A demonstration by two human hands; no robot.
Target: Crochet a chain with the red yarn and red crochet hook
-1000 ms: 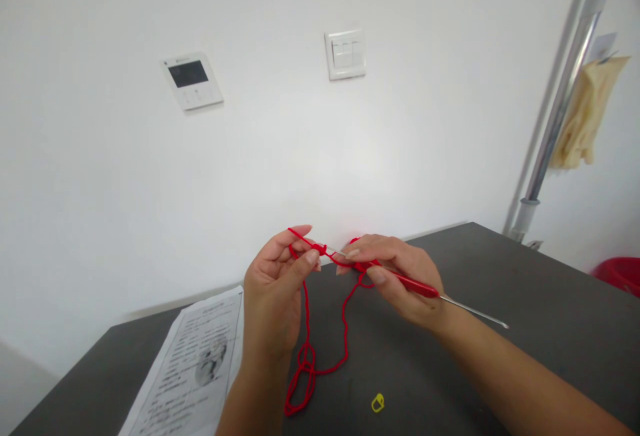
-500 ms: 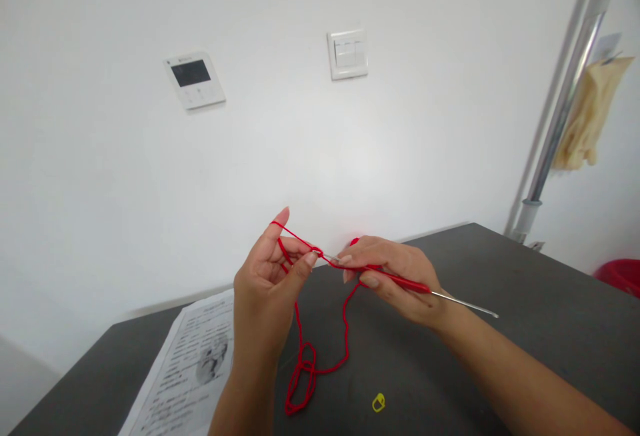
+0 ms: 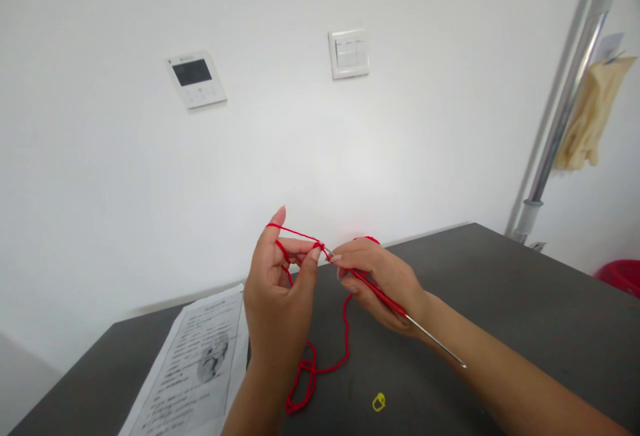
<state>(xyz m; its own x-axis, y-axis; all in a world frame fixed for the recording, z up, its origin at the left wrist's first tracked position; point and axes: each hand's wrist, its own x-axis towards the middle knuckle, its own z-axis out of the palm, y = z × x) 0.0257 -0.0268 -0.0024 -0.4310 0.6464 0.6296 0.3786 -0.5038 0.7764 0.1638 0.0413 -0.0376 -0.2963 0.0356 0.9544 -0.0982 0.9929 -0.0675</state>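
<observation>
My left hand (image 3: pixel 283 276) pinches a small loop of red yarn (image 3: pixel 346 333) between thumb and a finger. A strand runs taut from its raised index finger to the hook's tip, and yarn also winds about other fingers. My right hand (image 3: pixel 383 283) is closed around a crochet hook (image 3: pixel 383 297) with a red handle and a metal shaft at each end. The hook's front tip meets the yarn beside my left thumb; its back end slants down to the right. Loose yarn lies looped on the table under my hands. More red yarn shows partly behind my right hand.
A yellow stitch marker (image 3: pixel 379 402) lies on the dark table (image 3: pixel 500 289). A printed sheet (image 3: pixel 200 363) rests at the left. On the wall are a panel (image 3: pixel 197 81) and a switch (image 3: pixel 349 54). A metal pole (image 3: pixel 565 109) and yellowish gloves (image 3: pixel 595 113) are at the right.
My left hand has shifted slightly right. My right hand has moved a little left and tilted the hook more steeply, its back end swinging down and left.
</observation>
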